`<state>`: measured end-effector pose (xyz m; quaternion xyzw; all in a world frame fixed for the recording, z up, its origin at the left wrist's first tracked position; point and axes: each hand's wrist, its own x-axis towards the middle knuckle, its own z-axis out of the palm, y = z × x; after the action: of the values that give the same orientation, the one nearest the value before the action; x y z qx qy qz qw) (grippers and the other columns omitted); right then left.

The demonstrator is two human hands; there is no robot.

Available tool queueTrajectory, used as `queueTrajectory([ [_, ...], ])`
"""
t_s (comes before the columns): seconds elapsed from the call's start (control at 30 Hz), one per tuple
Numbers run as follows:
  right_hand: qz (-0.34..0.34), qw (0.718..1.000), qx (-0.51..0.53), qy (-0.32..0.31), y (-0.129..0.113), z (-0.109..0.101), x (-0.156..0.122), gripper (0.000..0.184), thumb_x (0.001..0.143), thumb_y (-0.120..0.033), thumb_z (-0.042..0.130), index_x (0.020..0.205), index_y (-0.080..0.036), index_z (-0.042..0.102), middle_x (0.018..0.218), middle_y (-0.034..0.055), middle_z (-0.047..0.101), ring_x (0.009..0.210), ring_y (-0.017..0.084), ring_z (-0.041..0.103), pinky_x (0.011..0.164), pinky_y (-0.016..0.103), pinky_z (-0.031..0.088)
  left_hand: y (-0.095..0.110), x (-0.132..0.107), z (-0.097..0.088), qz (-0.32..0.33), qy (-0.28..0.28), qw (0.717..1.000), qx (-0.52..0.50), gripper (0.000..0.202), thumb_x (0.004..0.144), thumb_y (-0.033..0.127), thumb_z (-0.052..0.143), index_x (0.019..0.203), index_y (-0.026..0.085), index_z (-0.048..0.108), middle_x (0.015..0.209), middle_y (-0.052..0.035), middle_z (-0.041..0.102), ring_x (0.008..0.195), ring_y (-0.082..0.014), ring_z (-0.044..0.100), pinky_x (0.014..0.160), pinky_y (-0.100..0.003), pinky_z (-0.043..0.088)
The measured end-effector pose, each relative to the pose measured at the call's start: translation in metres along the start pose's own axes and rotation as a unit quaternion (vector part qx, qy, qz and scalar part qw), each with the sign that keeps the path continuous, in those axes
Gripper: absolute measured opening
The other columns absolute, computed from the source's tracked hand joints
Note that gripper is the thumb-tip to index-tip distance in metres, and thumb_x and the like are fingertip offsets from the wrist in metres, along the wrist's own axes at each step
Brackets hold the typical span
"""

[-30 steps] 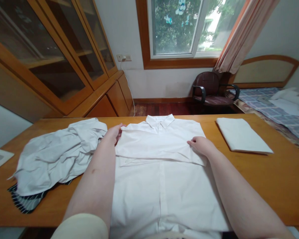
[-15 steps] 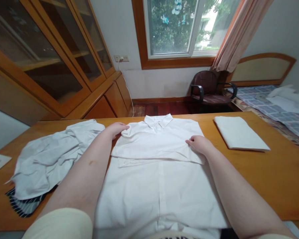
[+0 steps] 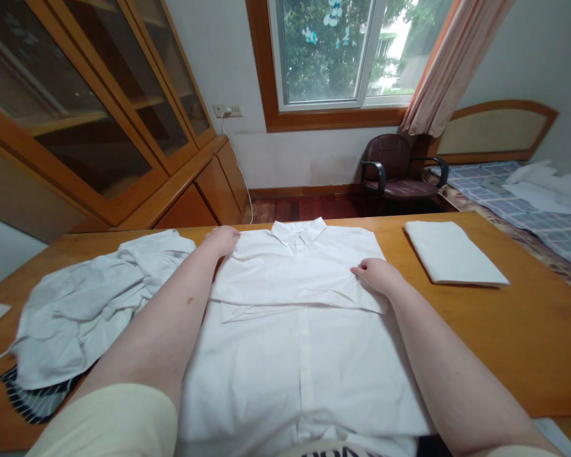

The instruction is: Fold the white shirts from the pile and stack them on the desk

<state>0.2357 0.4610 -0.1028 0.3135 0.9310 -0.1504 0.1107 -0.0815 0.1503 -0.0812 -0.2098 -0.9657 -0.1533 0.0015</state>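
Note:
A white collared shirt [image 3: 261, 355] lies spread front up on the table, its collar at the far edge and a folded layer across its upper half. At the shirt's left shoulder my left hand [image 3: 223, 240] is closed on the edge of the cloth, its fingertips partly hidden. My right hand [image 3: 377, 275] pinches the white cloth near the right side, thumb and fingers together. Left of my left forearm lies a crumpled white garment [image 3: 90, 304]. A folded white cloth [image 3: 452, 252] rests to the right of the shirt.
The wooden table [image 3: 514, 355] carries all of this. Under the crumpled garment a black striped cloth [image 3: 33, 400] sticks out. A glass-door cabinet [image 3: 171, 184] stands at the left. Beyond the table are an armchair [image 3: 394, 165] and a bed [image 3: 547, 203].
My left hand has shifted slightly up and the bunched cloth at the left shoulder now lies flatter. My right hand keeps its place on the shirt. The view has moved a little.

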Motion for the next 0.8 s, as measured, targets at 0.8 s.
queueTrajectory([
  [0.8, 0.005, 1.000, 0.002, -0.008, 0.000, -0.002, 0.000, 0.040, 0.081, -0.054, 0.046, 0.084, -0.022, 0.070, 0.089, 0.0084, 0.070, 0.079, 0.021, 0.061, 0.062, 0.027, 0.038, -0.027, -0.059, 0.023, 0.000, 0.058, 0.998, -0.014, 0.043, 0.078, 0.021, 0.045, 0.118, 0.020, 0.061, 0.116, -0.0102, 0.062, 0.105, -0.0243, 0.057, 0.092, -0.033, 0.044],
])
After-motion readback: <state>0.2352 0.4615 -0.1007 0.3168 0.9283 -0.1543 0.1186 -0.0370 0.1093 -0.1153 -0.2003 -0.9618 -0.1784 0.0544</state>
